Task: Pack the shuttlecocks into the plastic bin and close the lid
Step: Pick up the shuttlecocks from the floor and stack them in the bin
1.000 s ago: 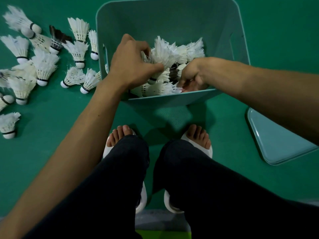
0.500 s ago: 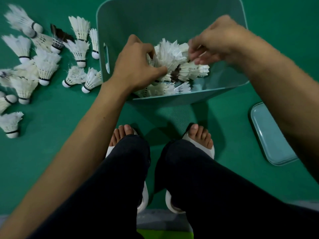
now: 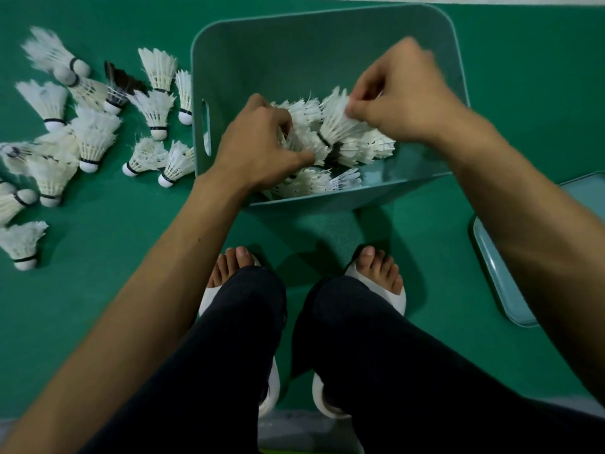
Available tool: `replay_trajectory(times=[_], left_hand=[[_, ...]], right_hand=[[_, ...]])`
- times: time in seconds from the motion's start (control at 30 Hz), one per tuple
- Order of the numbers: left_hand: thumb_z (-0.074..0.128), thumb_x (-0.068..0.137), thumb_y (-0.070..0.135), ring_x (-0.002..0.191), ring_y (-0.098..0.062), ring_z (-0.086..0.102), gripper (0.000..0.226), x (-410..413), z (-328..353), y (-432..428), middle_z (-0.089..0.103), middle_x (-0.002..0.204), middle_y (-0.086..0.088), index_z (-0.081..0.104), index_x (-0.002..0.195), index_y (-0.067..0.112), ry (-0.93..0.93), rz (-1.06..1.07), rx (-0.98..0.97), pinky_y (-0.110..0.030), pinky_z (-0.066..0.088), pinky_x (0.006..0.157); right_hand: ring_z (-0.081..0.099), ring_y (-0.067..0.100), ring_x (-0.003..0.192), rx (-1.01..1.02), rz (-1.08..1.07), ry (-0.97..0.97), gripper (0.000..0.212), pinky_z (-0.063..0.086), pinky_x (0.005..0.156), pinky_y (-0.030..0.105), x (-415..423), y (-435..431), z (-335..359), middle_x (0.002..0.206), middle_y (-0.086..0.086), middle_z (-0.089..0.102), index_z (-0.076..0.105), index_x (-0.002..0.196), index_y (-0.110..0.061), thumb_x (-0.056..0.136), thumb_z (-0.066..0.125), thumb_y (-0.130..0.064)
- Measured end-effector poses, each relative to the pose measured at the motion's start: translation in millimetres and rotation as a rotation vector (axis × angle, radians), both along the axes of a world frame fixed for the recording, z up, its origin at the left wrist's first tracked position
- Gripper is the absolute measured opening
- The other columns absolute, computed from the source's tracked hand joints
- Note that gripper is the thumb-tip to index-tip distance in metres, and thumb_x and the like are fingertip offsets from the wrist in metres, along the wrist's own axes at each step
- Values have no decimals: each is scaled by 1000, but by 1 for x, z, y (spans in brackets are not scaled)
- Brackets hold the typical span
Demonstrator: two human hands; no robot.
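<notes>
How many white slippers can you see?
2. The left slipper is on the left foot, the right slipper on the right foot, both near the bin; dark trousers partly cover them.

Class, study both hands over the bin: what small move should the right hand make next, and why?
Probably lower and release the white feather shuttlecock that the right hand pinches: it hangs over the pile of shuttlecocks inside the teal plastic bin, where the left hand grips some of them.
</notes>
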State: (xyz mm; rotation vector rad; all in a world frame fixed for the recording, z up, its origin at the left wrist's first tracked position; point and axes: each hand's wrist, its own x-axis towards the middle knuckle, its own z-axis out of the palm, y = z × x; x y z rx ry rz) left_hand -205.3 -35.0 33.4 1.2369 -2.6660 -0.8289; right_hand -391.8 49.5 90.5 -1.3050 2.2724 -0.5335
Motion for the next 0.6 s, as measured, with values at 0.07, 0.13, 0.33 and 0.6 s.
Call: replay_trajectory(times=[0.07, 0.13, 0.33, 0.6], left_hand=[[67, 68, 53, 89, -24, 52, 46, 0, -1, 0, 48, 104, -4, 69, 94, 16, 5, 9, 7, -30, 37, 75], [64, 67, 54, 87, -24, 52, 46, -1, 0, -1, 47, 103, -5, 67, 92, 15, 5, 15, 8, -30, 37, 75], [50, 75, 59, 77, -26, 47, 43, 1, 0, -5, 45, 85, -2, 51, 68, 17, 32, 45, 11, -32, 27, 61], [48, 83, 59, 68, -27, 54, 55, -3, 17, -19, 60, 77, -12, 62, 77, 6, -211, 69, 285, -35, 43, 66]], right_hand=[[69, 7, 80, -10, -83, 111, 7, 56, 84, 23, -10, 5, 7, 85, -2, 76, 79, 86, -23, 83, 75, -18], [72, 24, 90, 57, -159, 264, 16, 58, 87, 39, -15, 10, 9, 93, 5, 76, 78, 95, -15, 81, 71, -18], [63, 41, 102, 359, -107, 479, 29, 43, 76, 38, 4, 18, -4, 107, 20, 63, 62, 108, -7, 83, 68, -19], [69, 21, 51, 579, -341, -142, 9, 59, 52, 31, -6, 2, -49, 75, 11, 73, 69, 82, -2, 81, 77, -7]])
